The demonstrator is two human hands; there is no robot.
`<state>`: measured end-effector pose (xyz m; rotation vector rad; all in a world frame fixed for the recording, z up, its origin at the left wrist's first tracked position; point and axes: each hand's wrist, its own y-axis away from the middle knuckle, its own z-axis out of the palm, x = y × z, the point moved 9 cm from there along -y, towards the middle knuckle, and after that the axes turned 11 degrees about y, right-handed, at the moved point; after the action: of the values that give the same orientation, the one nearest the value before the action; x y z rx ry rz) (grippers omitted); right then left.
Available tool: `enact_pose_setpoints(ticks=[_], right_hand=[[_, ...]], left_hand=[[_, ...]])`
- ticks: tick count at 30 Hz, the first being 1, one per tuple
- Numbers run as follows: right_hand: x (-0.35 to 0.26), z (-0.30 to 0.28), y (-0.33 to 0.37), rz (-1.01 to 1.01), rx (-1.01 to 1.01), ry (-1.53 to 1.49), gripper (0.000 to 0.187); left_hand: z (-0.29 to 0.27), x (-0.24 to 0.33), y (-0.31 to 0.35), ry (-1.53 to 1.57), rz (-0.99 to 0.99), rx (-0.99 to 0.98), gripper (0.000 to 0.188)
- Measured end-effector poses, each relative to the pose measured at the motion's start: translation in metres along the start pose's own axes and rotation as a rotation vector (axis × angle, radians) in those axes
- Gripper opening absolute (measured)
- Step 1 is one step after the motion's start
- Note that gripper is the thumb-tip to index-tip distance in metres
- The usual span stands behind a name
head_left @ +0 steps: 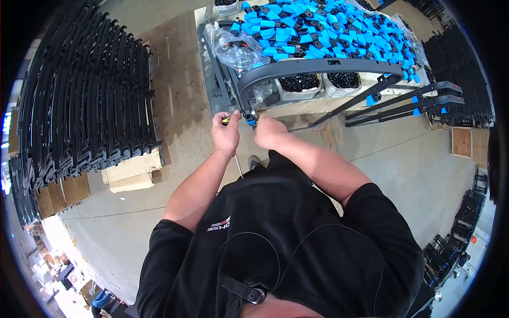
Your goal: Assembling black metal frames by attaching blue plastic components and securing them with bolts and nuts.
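Note:
My left hand [226, 135] is closed round a screwdriver [227, 121] with a yellow and black handle. Its thin metal shaft points back toward my body. Just to the right, my right hand [269, 131] is curled at the lower end of a large curved black metal frame [318, 65]. Between the two hands a small blue piece [251, 122] sits at that end of the frame. The right fingertips are hidden behind the hand, so what they pinch does not show. The frame arches over the near edge of the workbench.
A big heap of blue and black plastic parts [323, 26] covers the workbench [302, 108]. Two white tubs of small black pieces [299, 83] and a clear plastic bag [233, 47] lie nearer. Black frames [85, 95] stand stacked at left; more frames [408, 106] lean at right.

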<state>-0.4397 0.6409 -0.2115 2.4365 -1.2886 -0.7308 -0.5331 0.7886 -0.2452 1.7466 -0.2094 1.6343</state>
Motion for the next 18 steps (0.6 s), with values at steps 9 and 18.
enact_pose_setpoints(ticks=[9, 18], right_hand=[[0.007, 0.011, -0.004, 0.007, -0.166, -0.024, 0.048], [-0.002, 0.008, 0.002, -0.058, -0.194, -0.100, 0.026]], left_hand=[[0.006, 0.006, 0.000, 0.030, 0.006, -0.017, 0.025], [0.007, 0.004, 0.000, 0.047, -0.031, -0.047, 0.025]])
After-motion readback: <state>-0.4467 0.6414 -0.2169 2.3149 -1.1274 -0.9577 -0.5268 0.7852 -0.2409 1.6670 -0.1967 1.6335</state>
